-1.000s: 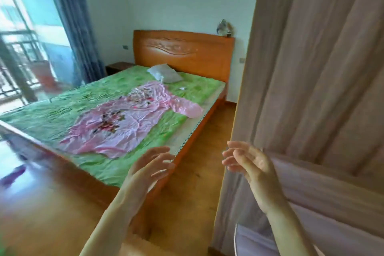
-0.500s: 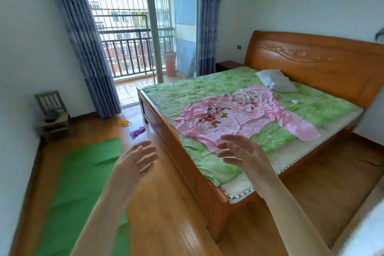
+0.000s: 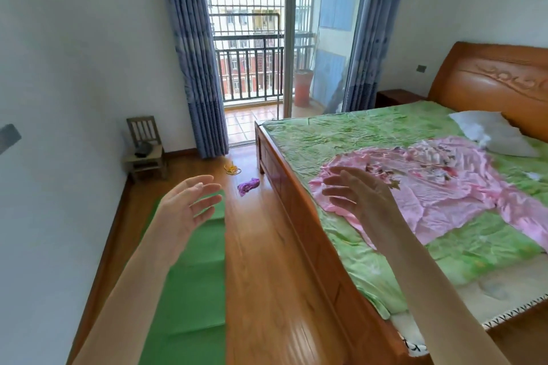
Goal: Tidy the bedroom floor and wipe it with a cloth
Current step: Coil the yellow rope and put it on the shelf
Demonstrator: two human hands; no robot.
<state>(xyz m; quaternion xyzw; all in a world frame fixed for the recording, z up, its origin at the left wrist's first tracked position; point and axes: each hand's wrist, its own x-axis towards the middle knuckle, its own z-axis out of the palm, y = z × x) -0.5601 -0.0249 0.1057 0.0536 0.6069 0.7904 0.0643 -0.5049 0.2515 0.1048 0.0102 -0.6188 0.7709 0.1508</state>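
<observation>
The wooden floor (image 3: 267,261) runs between the white wall and the bed. On it lie a crumpled purple cloth (image 3: 248,186) near the bed's foot corner and a small yellow tangle of cord (image 3: 232,169) just beyond it. A long green mat (image 3: 189,290) covers the floor along the wall. My left hand (image 3: 189,204) is raised above the mat's far end, fingers apart, holding nothing. My right hand (image 3: 360,198) hovers over the bed's edge, also open and holding nothing.
A wooden bed (image 3: 296,201) with a green cover fills the right side; a pink garment (image 3: 430,187) and a white pillow (image 3: 492,136) lie on it. A small wooden chair (image 3: 144,148) stands by the wall. Blue curtains (image 3: 192,53) frame the open balcony door (image 3: 252,38).
The view has swung left from a door curtain and the bed's side to the floor strip, mat and balcony. Both hands stay raised and open.
</observation>
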